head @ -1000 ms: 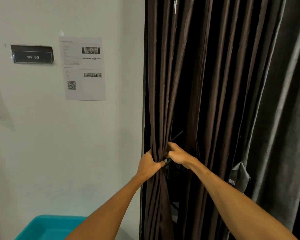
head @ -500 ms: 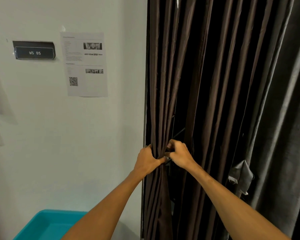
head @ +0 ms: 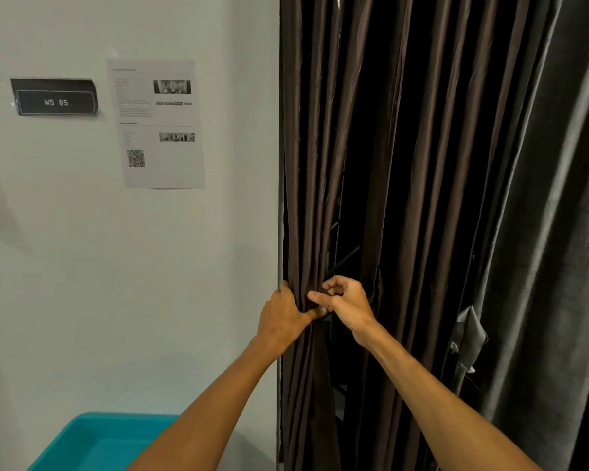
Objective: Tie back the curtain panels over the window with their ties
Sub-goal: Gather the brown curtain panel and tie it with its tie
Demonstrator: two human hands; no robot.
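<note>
A dark brown curtain [head: 405,164] hangs in long, smooth folds down the middle of the frame, and its cloth has a soft shine. Just below the middle of the frame, the left hand [head: 283,321] is wrapped tight around a bunch of the curtain's left folds, squeezing them into a thin bundle. The right hand [head: 346,305] touches the same bundle from the right side, with its fingers [head: 317,296] curled and pinching something small and dark there; it is too small and dark to tell if this is the tie. The thumbs of both hands meet at the bundle. On the right side of the frame hangs a grey curtain [head: 541,232] that looks thicker and a bit fuzzy, with a loose grey cloth strap [head: 468,331] dangling at its left edge. The wall [head: 82,283] on the left is flat and pale. In the upper left sits a black sign [head: 55,96] that reads "WS 05", and beside it a white paper sheet [head: 157,124] with a square code. A smooth teal plastic bin [head: 92,443] shows in the lower left corner.
</note>
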